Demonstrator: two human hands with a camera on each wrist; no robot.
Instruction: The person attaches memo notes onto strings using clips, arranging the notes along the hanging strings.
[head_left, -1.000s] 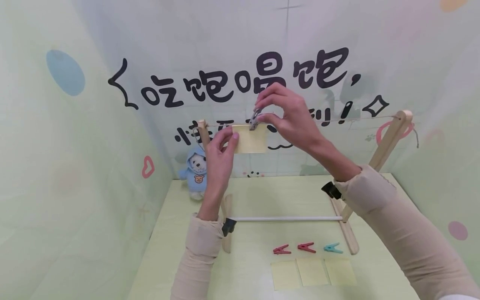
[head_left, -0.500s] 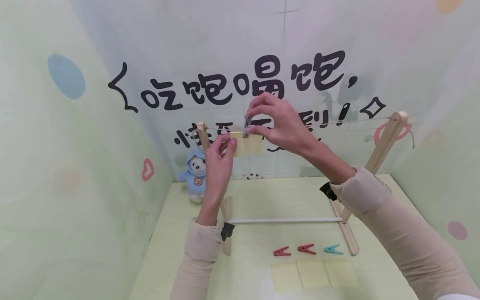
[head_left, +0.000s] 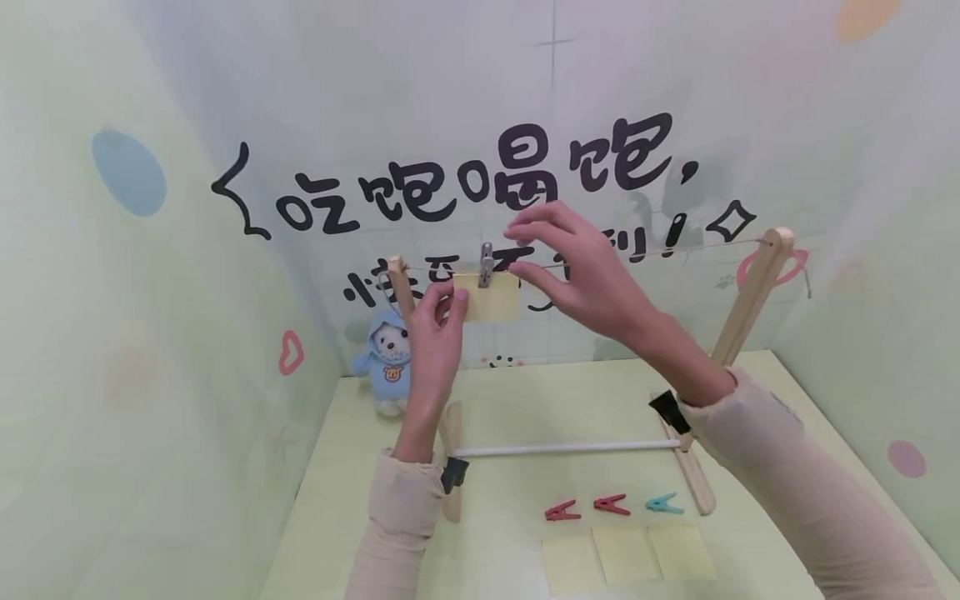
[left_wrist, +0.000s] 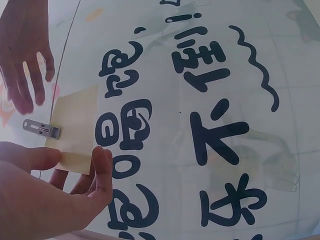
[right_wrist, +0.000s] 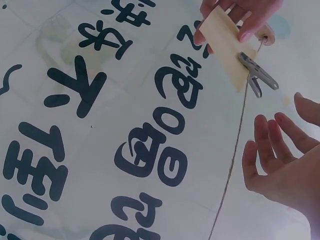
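A grey clothespin clamps a pale yellow paper note onto a thin string stretched between two wooden posts. My left hand pinches the note's left edge between thumb and fingers; the left wrist view shows the thumb on the near face of the paper. Just right of the clothespin, my right hand is held in the air with its fingers spread apart. In the right wrist view a gap shows between those fingertips and the clothespin.
On the table lie two red clothespins and a teal clothespin, above three yellow notes. A white rod joins the wooden stand's feet. A plush toy in blue sits behind the left post.
My right hand has let go of the grey clothespin and drawn back to the right. The clothespin now stays on the string and note by itself. My left hand keeps its pinch.
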